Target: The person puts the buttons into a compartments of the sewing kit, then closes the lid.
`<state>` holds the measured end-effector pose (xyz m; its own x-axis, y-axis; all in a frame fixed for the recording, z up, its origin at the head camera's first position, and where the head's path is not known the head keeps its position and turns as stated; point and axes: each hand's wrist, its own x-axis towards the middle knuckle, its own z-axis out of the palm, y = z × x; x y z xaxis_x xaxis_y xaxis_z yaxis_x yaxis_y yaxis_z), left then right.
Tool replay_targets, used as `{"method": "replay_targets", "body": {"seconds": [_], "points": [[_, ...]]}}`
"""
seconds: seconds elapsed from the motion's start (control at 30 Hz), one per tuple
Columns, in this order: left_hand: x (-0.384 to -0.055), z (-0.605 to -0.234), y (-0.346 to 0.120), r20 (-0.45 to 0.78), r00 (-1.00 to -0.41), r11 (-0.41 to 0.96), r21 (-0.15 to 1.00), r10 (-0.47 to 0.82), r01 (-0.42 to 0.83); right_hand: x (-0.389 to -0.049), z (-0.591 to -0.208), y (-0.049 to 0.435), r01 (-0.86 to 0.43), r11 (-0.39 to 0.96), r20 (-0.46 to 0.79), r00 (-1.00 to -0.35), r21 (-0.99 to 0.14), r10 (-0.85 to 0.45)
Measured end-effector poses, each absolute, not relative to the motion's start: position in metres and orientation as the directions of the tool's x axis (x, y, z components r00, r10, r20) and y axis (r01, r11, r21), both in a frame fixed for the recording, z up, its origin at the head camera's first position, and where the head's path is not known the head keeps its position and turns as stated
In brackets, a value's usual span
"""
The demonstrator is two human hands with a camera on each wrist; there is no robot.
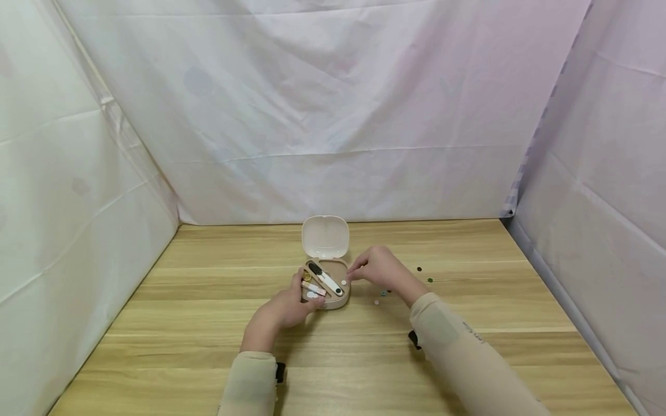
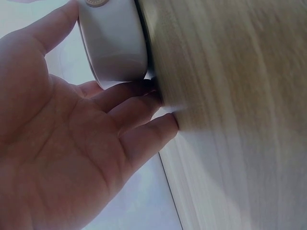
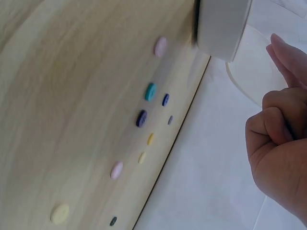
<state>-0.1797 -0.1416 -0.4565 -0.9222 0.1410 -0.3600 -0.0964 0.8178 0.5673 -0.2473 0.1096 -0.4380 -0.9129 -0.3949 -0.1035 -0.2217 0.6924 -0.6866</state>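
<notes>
Head view: high and well back, facing forward and down over the tabletop to the rear cloth. Left wrist view: close, turned sideways, looking past the left hand at the box. Right wrist: near, also sideways, beside the right hand, sharing box and buttons with head.

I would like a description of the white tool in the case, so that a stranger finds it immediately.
On the wooden table, the left hand holds an open pale case. In its base, a slim white tool with a black far end lies diagonally. It is the longest item there; the pink-and-white piece and gold ring to its left are shorter.
</notes>
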Motion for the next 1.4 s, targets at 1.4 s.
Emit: {"method": "replay_targets", "body": {"seconds": [1.4], "points": [[-0.182, -0.454, -0.144, -0.36, -0.918, 0.807, 0.584, 0.164, -0.086, -0.245, -0.452, 0.247, -0.268, 0.712, -0.145, -0.875, -0.65, -0.462]]}}
